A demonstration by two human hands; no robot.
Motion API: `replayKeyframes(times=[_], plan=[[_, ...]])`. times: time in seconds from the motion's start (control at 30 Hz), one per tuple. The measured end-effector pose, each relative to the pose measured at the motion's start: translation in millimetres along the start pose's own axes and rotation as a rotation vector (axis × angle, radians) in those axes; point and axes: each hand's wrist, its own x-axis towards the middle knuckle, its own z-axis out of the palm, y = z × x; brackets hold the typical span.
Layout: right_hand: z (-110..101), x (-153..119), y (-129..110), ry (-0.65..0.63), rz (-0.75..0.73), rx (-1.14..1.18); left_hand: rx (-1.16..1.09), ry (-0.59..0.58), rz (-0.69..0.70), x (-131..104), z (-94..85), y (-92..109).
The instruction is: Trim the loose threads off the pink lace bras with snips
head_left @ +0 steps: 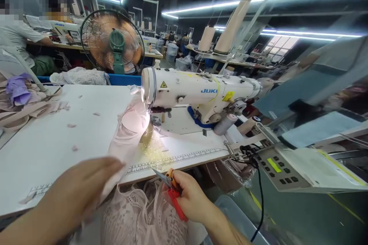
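Gripping the scissors (173, 195) by the handles with the right hand (189, 195), at the near edge of the desk (51, 134), blades toward the far left. Reaching across with the left hand (92, 178), blurred, fingers stretched at the near end of the cloth (122, 147); impossible to tell any hold on it. Laid from there to the lit left end of the machine (184, 88), with a shaped cup (132, 121) beside it. Between the hands, below the near edge: lace (129, 214), joined or separate, hard to say. Probably partway along: shaping seemingly done, clearing from the machine not yet; remaining stitching unclear. Farther left, scattered scraps (71, 125), suggesting earlier trimming.
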Motion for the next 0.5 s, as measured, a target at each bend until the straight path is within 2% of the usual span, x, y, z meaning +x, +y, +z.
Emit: replayKeyframes(times=[0.07, 0.17, 0.27, 0.33, 0.4, 0.5], plan=[[-1, -3, 3, 0.005, -0.007, -0.010, 0.037, -0.055, 0.046, -9, 5.9, -23], [-4, -8, 10, 0.028, 0.001, -0.046, 0.038, -0.150, 0.062, 11, 14.6, -48], [-5, -11, 16, 0.040, 0.025, -0.040, -0.018, -0.204, 0.089, 35, 16.1, -58], [-4, -13, 20, 0.028, 0.047, 0.011, -0.052, -0.182, 0.083, 39, 13.6, -60], [-2, -14, 26, 0.003, 0.065, 0.069, -0.075, -0.125, 0.032, 31, 8.8, -61], [-1, -15, 36, -0.005, 0.055, 0.076, -0.097, -0.013, -0.093, -2, -3.1, -63]])
